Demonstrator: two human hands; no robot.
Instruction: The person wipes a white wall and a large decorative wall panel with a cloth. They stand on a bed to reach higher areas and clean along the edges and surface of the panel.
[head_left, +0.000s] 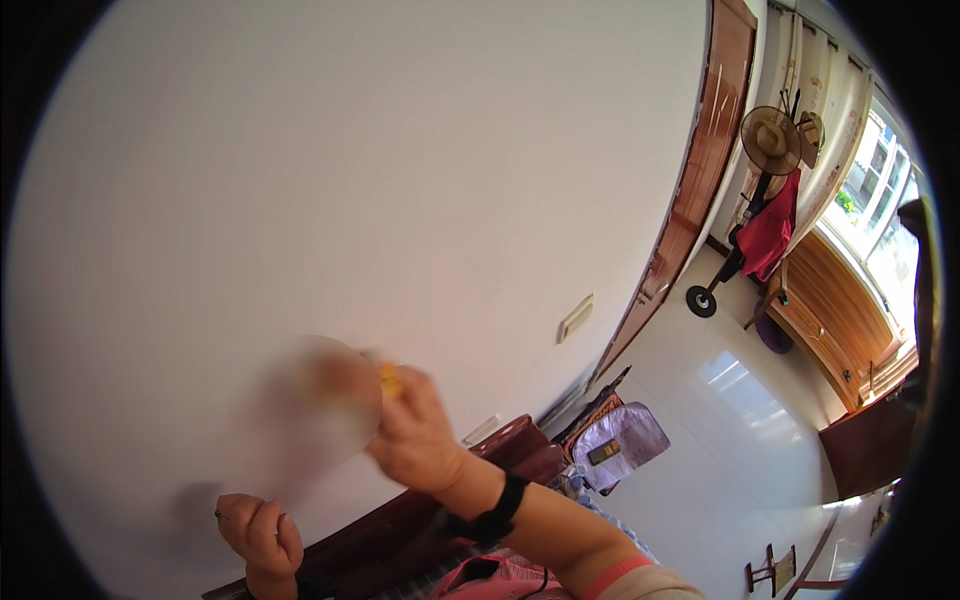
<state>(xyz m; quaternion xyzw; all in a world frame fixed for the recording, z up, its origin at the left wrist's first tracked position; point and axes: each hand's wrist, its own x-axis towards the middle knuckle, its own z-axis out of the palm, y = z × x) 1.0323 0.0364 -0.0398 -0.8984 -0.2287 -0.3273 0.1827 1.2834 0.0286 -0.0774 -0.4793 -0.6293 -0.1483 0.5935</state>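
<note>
My right hand, with a black band on the wrist, grips a small yellow object in front of a white wall. Beside its fingers is a pale round disc with a blurred brownish patch; its material is unclear, and I cannot tell whether the hand holds it too. Lower left, my left hand is raised near the wall with its fingers curled in. A small dark thing, perhaps a ring, shows on one finger. No held object can be seen in that hand.
Below the hands runs a dark red wooden seat with a pink cloth. To the right are a wall switch, a chair with a silvery purple cover, a brown door, a stand with hats and a small stool.
</note>
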